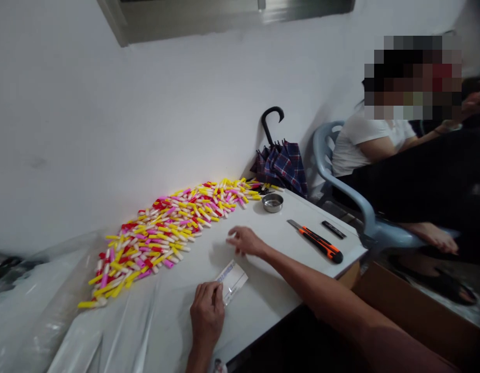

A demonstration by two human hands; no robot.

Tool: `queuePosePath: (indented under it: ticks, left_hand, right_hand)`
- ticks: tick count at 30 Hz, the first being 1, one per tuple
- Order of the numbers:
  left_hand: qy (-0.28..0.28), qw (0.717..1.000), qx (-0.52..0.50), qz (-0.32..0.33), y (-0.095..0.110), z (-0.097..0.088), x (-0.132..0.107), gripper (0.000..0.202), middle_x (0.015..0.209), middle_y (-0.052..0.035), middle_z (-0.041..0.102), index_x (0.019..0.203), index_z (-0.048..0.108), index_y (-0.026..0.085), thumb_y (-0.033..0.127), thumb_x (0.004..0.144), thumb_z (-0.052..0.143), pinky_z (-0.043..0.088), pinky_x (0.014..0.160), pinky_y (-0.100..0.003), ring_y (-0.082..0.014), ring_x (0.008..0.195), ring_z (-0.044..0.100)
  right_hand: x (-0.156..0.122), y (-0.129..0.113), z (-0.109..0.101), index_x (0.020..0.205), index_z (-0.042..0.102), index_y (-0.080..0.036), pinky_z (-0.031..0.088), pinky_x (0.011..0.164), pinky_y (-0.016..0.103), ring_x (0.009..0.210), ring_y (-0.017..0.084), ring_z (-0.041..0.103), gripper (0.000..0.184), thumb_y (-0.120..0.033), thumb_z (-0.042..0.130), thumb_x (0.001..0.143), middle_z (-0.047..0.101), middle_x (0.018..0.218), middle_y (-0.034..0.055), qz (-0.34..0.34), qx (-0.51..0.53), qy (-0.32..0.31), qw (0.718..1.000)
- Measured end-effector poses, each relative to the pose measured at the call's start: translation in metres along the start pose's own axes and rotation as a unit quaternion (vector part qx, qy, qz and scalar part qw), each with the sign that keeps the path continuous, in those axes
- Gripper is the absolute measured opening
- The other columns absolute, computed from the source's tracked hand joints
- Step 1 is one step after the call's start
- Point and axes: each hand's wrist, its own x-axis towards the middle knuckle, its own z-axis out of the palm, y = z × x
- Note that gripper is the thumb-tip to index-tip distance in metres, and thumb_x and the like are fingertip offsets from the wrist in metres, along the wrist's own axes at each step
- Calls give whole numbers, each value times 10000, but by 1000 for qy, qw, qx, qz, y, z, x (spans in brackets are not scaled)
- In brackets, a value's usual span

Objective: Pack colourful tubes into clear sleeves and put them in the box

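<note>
My left hand [207, 316] rests at the near edge of the white table [259, 305], pinching the end of a small white paper slip or label packet [233, 280]. My right hand [245, 241] lies above the table just beyond the packet, fingers loosely apart and holding nothing. To the left of both hands spreads a long heap of small plastic tubes [166, 233] in yellow, pink, red and white. The heap's nearest tubes lie a short way from my left hand.
A steel bowl [272, 202], an orange-and-black utility knife [318, 242] and a small black case [334, 229] lie on the table. A plaid umbrella [281, 163] leans at the corner. A seated person [370, 142] occupies a grey plastic chair [333, 181] at right. Transparent plastic sheeting [49, 290] hangs at left.
</note>
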Motion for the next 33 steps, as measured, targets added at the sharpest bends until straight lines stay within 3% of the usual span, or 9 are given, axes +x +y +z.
queuePosePath:
  ticks: [1,3,8,13,17,21,25,28,33]
  left_hand:
    - [1,1000,2,-4,1,0,0,124,875,-37,672,934,641,228,261,1009,547,491,793,-335,-209,865,613]
    - [-2,1000,3,-9,2,0,0,139,862,-36,663,919,635,228,263,1012,537,487,781,-336,-209,856,611]
    - [-19,1000,8,-13,6,0,1,167,854,-37,649,906,624,226,239,1022,505,476,767,-334,-202,842,605]
    - [-23,999,11,-21,10,-2,3,174,847,-36,647,883,612,224,222,1019,503,475,761,-331,-198,838,600]
    - [-13,1000,7,-26,9,-4,3,163,850,-41,656,889,624,221,213,1010,516,483,772,-334,-203,853,599]
    - [-18,999,3,-31,10,-6,4,155,864,-46,664,909,633,218,232,1012,518,487,799,-344,-214,873,604]
    - [-12,999,4,-37,11,-7,5,164,873,-50,670,911,637,217,258,1016,517,481,809,-347,-218,885,606]
    - [-6,999,4,-37,12,-7,5,181,863,-50,670,912,649,215,272,1018,513,484,815,-346,-213,876,606]
    - [-8,1000,5,-27,13,-8,3,197,887,-61,682,945,666,212,281,1028,500,490,847,-353,-216,901,616]
  right_hand:
    - [19,-3,-6,1278,618,-169,532,665,244,781,182,729,358,-376,579,988,758,1011,110,13,-76,99,992]
    - [54,-9,-13,1202,664,-153,519,824,282,1043,237,697,307,-342,600,969,727,1175,152,31,-135,168,976]
    - [104,-18,-6,1154,696,-122,490,895,335,1155,303,651,326,-358,566,971,697,1247,198,64,-182,189,963]
    - [110,-24,-7,1133,724,-70,499,842,320,1120,319,676,305,-226,575,917,710,1209,234,89,-193,194,958]
    - [71,-11,-25,990,774,-116,497,746,260,944,251,724,266,-278,578,913,769,977,153,77,-188,176,963]
    - [-16,18,-43,1010,768,-160,468,613,215,644,156,677,319,-396,568,935,727,715,42,15,-134,116,984]
    - [-88,27,-43,947,771,-159,417,577,231,569,135,590,287,-400,625,899,697,689,26,-66,-110,19,992]
    - [-103,19,-27,905,775,-166,381,613,245,633,143,572,243,-358,625,905,705,746,39,-114,-180,-13,977]
    - [-90,0,13,848,754,-174,352,699,271,744,171,563,241,-342,616,951,711,836,74,-172,-280,-37,944]
